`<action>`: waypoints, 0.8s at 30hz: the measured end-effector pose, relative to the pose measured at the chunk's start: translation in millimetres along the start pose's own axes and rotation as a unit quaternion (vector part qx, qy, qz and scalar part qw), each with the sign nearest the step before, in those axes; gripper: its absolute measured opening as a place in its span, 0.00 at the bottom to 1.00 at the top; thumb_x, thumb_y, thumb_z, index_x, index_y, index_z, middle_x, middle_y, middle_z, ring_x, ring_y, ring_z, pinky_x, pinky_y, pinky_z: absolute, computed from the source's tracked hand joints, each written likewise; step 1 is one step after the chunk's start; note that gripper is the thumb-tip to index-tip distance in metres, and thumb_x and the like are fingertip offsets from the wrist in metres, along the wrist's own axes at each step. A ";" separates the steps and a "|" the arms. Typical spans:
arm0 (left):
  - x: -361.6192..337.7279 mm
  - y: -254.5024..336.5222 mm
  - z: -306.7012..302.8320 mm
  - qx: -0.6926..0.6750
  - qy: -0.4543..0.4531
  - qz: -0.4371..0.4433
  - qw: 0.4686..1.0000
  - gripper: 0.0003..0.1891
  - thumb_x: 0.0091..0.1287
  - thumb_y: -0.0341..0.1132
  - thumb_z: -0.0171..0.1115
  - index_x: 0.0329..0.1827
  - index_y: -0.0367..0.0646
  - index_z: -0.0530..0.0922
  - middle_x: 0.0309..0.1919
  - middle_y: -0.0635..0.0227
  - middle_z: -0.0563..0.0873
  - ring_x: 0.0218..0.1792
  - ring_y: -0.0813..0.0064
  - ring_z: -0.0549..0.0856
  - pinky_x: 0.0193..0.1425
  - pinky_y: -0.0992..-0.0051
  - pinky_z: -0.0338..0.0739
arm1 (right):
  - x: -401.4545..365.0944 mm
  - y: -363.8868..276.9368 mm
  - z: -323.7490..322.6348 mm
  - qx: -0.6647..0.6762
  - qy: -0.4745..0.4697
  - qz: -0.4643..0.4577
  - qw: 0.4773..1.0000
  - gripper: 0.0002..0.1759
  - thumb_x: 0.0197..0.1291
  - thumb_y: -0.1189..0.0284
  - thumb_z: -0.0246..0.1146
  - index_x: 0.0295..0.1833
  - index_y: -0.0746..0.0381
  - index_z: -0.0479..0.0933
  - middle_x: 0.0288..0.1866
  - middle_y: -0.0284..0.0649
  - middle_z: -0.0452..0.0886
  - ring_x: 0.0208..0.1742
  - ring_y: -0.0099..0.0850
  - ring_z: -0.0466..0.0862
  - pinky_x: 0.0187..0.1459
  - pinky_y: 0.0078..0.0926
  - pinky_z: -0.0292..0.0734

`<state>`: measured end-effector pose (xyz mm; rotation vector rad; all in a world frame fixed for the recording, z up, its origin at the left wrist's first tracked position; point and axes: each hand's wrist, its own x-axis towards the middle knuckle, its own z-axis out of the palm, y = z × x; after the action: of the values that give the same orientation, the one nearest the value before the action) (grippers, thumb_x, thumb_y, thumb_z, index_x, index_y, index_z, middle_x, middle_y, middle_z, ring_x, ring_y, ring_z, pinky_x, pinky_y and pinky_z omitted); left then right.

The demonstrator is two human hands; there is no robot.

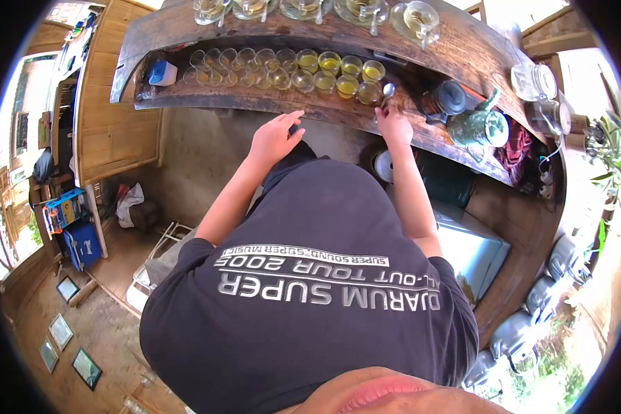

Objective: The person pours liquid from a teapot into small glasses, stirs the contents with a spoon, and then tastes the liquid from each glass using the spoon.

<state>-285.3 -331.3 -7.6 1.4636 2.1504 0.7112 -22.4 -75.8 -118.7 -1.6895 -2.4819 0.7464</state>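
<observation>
While glasses (330,63) line the counter (317,110), walls (116,141) seem wooden.

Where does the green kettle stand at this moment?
In the head view, the green kettle stands on the wooden counter to the right of the right hand, between the dark lidded pot and the red cloth.

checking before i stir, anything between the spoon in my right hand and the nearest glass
Nothing visible stands between the spoon in your right hand and the nearest glass, just left of it. Your left hand is farther left, out of the way.
</observation>
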 end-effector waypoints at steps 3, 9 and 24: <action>15.9 -34.2 -29.4 0.020 0.011 0.013 1.000 0.29 0.77 0.43 0.77 0.81 0.56 0.84 0.57 0.71 0.96 0.36 0.68 0.93 0.47 0.63 0.89 | 16.4 -13.0 15.4 -0.072 -0.024 0.055 0.996 0.33 0.77 0.39 0.69 0.62 0.60 0.85 0.57 0.57 0.95 0.56 0.60 0.96 0.57 0.62 0.92; 51.5 -98.9 -71.4 0.003 -0.005 0.037 0.999 0.29 0.77 0.43 0.77 0.81 0.58 0.84 0.58 0.72 0.96 0.37 0.68 0.93 0.49 0.64 0.89 | 30.8 -29.9 20.4 -0.137 0.003 0.121 0.983 0.27 0.78 0.50 0.64 0.60 0.63 0.88 0.54 0.58 0.96 0.56 0.60 0.97 0.59 0.61 0.93; 102.2 -170.9 -126.7 -0.016 -0.069 0.142 0.987 0.20 0.78 0.44 0.75 0.69 0.52 0.90 0.55 0.63 0.96 0.50 0.54 0.95 0.53 0.57 0.90 | -66.9 -171.7 -59.8 0.337 0.149 0.120 0.922 0.08 0.81 0.71 0.69 0.49 0.66 0.82 0.38 0.40 0.93 0.35 0.25 0.91 0.40 0.33 0.86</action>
<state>-519.6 -309.1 -25.6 1.7689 1.8392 0.7145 -125.7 -162.9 20.0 -1.6688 -1.5646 1.1020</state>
